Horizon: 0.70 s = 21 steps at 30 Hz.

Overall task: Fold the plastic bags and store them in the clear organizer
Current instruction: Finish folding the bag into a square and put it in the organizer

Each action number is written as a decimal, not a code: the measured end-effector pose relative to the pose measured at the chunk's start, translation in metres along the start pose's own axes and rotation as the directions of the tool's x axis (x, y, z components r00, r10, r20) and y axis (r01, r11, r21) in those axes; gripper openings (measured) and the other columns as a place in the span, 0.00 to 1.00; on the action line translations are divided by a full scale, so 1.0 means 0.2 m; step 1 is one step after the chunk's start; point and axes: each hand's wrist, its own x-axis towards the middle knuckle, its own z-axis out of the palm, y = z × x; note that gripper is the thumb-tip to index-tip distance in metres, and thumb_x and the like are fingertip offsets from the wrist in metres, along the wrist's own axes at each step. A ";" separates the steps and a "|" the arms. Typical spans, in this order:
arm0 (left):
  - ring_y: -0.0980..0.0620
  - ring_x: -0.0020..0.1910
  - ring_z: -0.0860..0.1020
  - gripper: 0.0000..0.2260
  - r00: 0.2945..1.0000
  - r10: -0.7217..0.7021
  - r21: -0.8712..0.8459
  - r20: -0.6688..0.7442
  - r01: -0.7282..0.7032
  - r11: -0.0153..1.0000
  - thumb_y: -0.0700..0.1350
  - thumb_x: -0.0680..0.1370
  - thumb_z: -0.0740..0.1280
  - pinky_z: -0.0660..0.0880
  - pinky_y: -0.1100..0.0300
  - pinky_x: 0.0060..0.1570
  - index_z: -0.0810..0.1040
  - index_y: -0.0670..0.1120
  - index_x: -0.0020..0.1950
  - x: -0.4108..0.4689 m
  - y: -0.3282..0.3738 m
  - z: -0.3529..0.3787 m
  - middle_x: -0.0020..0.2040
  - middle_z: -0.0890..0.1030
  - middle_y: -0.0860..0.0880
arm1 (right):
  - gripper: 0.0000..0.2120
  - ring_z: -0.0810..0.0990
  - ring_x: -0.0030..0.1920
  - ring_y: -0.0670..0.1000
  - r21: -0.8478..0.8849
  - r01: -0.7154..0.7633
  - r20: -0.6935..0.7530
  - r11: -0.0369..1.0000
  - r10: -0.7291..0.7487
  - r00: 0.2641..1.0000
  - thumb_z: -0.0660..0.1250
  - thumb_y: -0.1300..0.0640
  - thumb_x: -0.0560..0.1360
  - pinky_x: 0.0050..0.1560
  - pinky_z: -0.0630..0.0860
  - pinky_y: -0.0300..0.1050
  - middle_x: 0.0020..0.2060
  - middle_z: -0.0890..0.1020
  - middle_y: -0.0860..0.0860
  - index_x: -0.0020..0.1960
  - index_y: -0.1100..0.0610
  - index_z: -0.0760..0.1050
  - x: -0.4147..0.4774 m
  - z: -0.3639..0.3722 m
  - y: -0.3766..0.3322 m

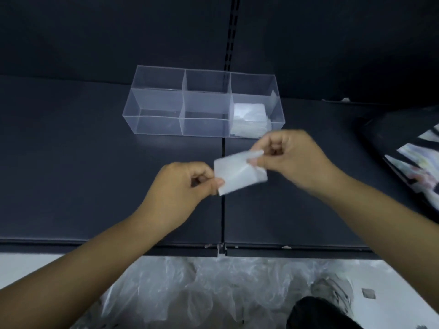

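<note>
Both hands pinch the folded bag (238,173) between them, left hand (180,184) and right hand (288,154) closed on opposite edges; crease it flat, then drop it into the clear organizer (202,103) just beyond.

organizer (166,100): clear, glossy, smooth plastic
folded bag (237,174): thin, whitish, translucent plastic
shelf (71,162): dark, matt, smooth metal

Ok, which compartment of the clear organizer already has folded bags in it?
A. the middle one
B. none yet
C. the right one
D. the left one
C: the white folded bags lie in the right-hand compartment of the organizer; the left and middle ones look bare.
</note>
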 end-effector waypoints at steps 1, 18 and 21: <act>0.57 0.36 0.79 0.07 0.999 -0.022 -0.025 -0.040 0.021 0.999 0.47 0.74 0.71 0.72 0.72 0.39 0.82 0.51 0.36 0.00 -0.02 -0.01 0.33 0.82 0.56 | 0.07 0.77 0.34 0.43 0.036 -0.016 -0.078 0.999 0.019 0.997 0.76 0.64 0.68 0.40 0.76 0.34 0.33 0.82 0.47 0.39 0.53 0.80 0.08 -0.05 0.00; 0.53 0.61 0.71 0.10 0.988 0.136 0.485 0.067 -0.151 0.861 0.47 0.76 0.68 0.56 0.62 0.66 0.78 0.49 0.57 -0.22 -0.36 0.16 0.61 0.75 0.52 | 0.14 0.76 0.48 0.56 -0.810 -0.045 -0.236 0.584 -0.254 0.938 0.71 0.62 0.69 0.49 0.67 0.47 0.49 0.77 0.55 0.52 0.58 0.72 0.66 -0.12 0.17; 0.53 0.65 0.70 0.16 0.981 0.141 0.547 0.133 -0.192 0.815 0.52 0.78 0.57 0.58 0.56 0.69 0.77 0.48 0.61 -0.25 -0.35 0.15 0.64 0.75 0.51 | 0.08 0.75 0.48 0.54 -0.722 0.114 -0.196 0.682 -0.361 0.912 0.67 0.62 0.74 0.46 0.71 0.46 0.51 0.75 0.54 0.52 0.58 0.74 0.59 -0.10 0.14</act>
